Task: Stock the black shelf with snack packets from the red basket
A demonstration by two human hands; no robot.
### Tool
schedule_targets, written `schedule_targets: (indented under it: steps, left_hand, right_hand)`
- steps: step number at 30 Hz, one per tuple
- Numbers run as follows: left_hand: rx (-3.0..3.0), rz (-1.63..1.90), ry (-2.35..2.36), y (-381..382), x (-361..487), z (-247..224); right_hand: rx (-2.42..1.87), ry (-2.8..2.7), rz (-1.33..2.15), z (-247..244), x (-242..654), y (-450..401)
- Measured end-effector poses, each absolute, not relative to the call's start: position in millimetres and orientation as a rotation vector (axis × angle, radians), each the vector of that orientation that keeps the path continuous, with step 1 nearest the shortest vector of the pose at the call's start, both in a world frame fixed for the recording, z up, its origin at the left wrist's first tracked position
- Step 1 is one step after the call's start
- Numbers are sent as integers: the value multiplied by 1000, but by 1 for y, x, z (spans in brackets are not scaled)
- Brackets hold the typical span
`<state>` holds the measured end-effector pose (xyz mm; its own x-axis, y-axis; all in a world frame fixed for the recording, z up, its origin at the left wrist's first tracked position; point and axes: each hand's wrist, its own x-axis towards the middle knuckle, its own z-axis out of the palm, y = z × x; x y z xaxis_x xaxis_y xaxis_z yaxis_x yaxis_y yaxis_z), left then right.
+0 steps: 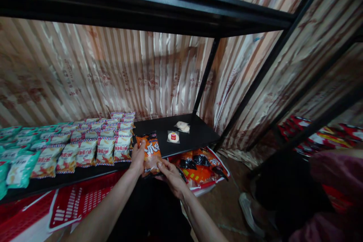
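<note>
An orange snack bag [151,154] with white lettering is held upright at the front edge of the black shelf [193,140]. My left hand [138,159] grips its left side, and my right hand [171,176] holds its lower right corner. Just left of the bag stand rows of white snack bags with red lettering [86,152], and teal bags [24,168] fill the far left. Small round items in clear wrappers [173,137] lie on the shelf right of the orange bag.
Below the shelf, a basket [224,160] holds more orange bags, with red baskets [76,200] at the left. An upper shelf [141,3] and black posts [255,75] frame the space. At the right, a person [295,193] is beside red packages [317,134].
</note>
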<state>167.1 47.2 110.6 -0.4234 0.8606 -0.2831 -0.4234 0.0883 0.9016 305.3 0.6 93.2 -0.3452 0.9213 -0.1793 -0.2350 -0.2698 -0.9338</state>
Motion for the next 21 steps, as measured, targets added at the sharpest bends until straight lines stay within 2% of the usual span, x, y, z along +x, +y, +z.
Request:
schedule_targets:
  steps: [11, 21]
  left_hand:
    - [528, 1500, 1319, 53, 163, 112]
    - [541, 1318, 1404, 80, 161, 75]
  right_hand:
    - [-963, -1084, 1654, 88, 294, 21]
    - [-1023, -1011, 1655, 74, 284, 72]
